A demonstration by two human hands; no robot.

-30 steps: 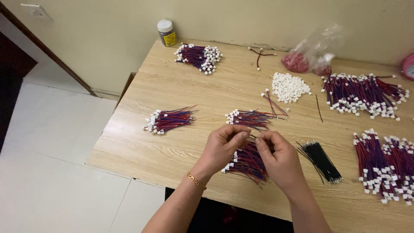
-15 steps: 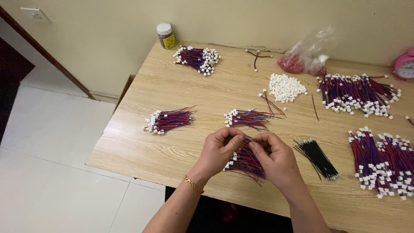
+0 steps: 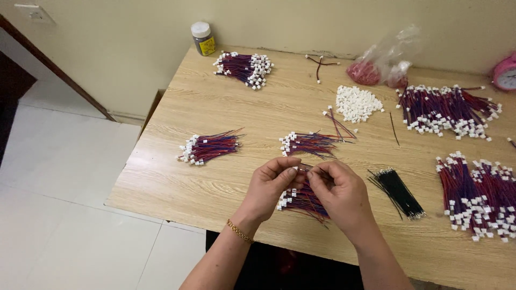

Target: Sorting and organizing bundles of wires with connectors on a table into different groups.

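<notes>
Your left hand point(image 3: 269, 188) and right hand point(image 3: 339, 192) meet just above the near edge of the wooden table point(image 3: 215, 182), fingertips pinched together on a thin wire point(image 3: 304, 171) that runs between them. Both hands are nearly closed, thumb against forefinger; whether a white connector sits in the pinch you cannot tell. Directly under your fingers lies a bundle of red and blue wires point(image 3: 301, 200) with white plugs at its left end, partly hidden by both hands.

Just beyond your fingers sits a second bundle point(image 3: 307, 143), and a third bundle point(image 3: 208, 148) lies well to your left. A sheaf of black wires point(image 3: 399, 190) lies just right of your right hand.

At the far edge, by the wall, stands a small jar point(image 3: 202, 38) with a white cap and yellow label. A crumpled clear plastic bag point(image 3: 384, 62) holding something red rests further right, with a heap of loose white connectors point(image 3: 357, 103) in front of it. A pink round clock point(image 3: 505, 72) shows at the far right corner.
</notes>
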